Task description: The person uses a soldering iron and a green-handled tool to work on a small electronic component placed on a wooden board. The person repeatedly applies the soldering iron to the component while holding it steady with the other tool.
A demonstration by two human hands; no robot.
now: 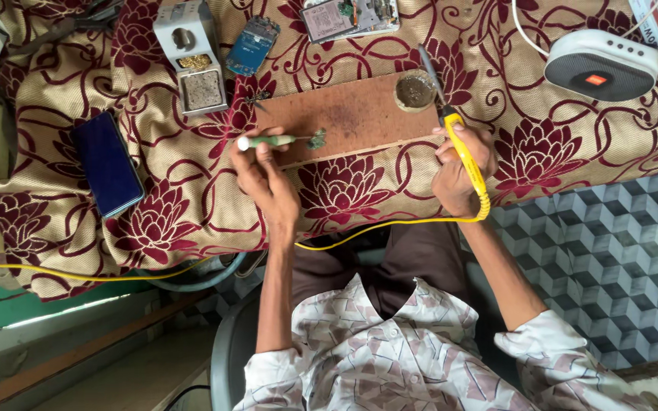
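While the left hand lies on the patterned cloth, we find its fingers closed around a slim green-handled tool with a white end cap. The tool lies roughly level, and its working end meets a small dark part resting on the brown board. We cannot tell whether that part is gripped by the tool or merely touched.

We record the right hand clamped on a yellow soldering iron. Its dark tip points away from the person and reaches over a small round tin standing at the board's far right corner; contact between tip and tin cannot be confirmed. The iron's yellow cord runs from the handle, across the lap and off to the left.

The two hands are well apart, one at each end of the board's near edge.

Also noted on the cloth: a dark blue phone to the left, a white iron stand with sponge and brass wool, a blue circuit board, an opened phone, and a white speaker at the far right.
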